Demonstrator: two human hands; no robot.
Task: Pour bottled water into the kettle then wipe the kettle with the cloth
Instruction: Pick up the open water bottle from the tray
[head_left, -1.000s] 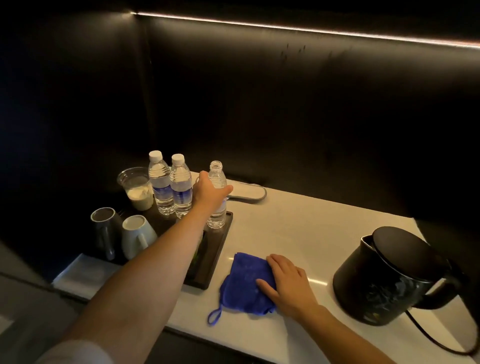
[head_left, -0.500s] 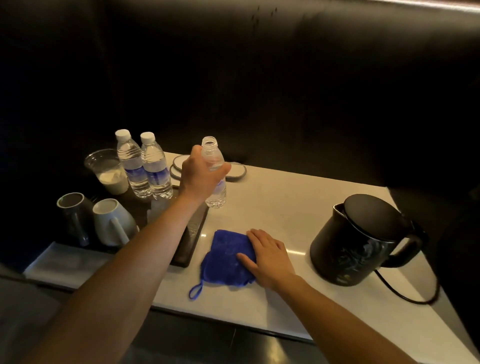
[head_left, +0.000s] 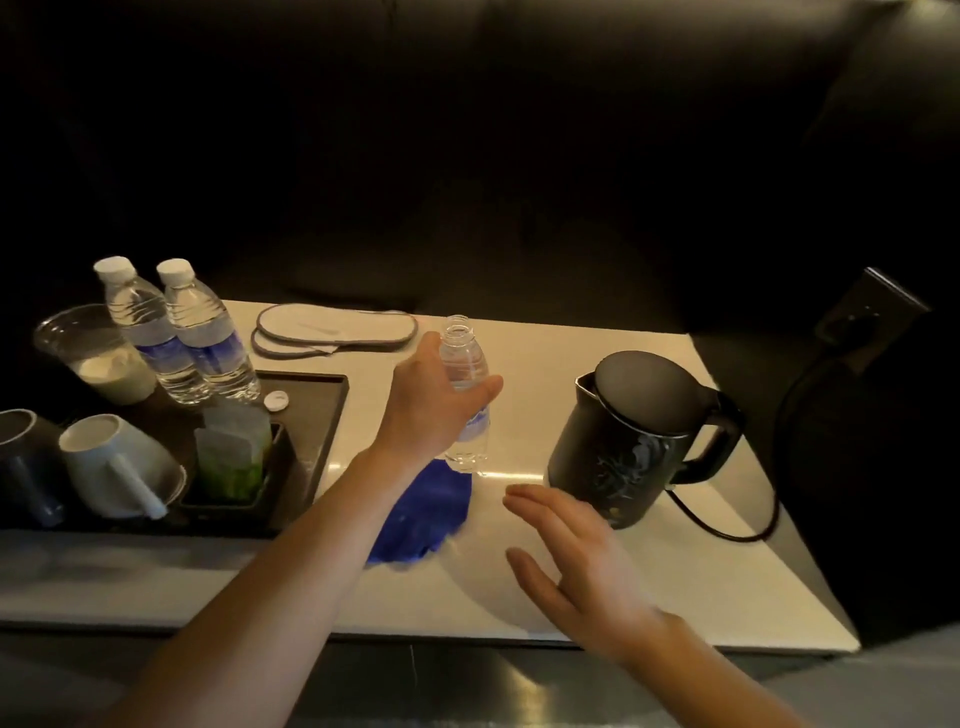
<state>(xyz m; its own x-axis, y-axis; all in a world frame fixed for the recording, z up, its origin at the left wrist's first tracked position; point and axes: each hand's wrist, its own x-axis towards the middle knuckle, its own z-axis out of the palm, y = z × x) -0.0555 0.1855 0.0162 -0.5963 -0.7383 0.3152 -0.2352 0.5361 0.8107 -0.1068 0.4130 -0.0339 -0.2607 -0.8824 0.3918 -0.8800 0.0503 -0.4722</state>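
Note:
My left hand grips an uncapped clear water bottle, held upright above the white counter between the tray and the kettle. The black electric kettle stands at the right with its lid closed and its handle pointing right. A blue cloth lies on the counter, partly hidden under my left forearm. My right hand hovers open, fingers spread, just in front of the kettle and to the right of the cloth, touching neither.
A dark tray at left holds two capped bottles, a loose white cap, two overturned mugs, tea sachets and a plastic cup. Slippers lie at the back. The kettle cord loops right.
My left hand lifted the open bottle off the tray and carried it right toward the kettle. My right hand left the cloth and moved right, now open near the kettle.

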